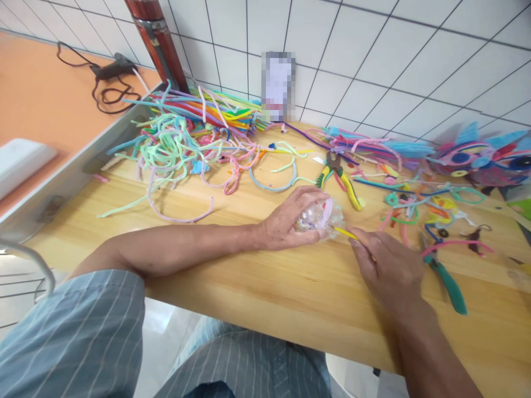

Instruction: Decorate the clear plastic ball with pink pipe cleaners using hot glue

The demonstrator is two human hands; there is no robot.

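My left hand (286,221) is wrapped round a clear, crumpled-looking plastic piece (336,218), perhaps part of a bottle, held just above the wooden table. A pale pink fuzzy strip (327,211) lies across its side. Between the fingers of my right hand (385,268) is a thin yellow stick-like tool (344,231), its tip at the plastic piece; whether it pierces the plastic I cannot tell. Behind the plastic piece lie pliers with yellow and black handles (352,190). Right of my right hand are cutters with a green handle (450,284).
Tangled pipe cleaners (166,143) and a bundle of straight ones (224,108) lie at the back left. A phone (277,85) leans on the tiled wall near a red flask (155,41). Coloured scraps and a decorated mask-like figure (485,157) are at the right.
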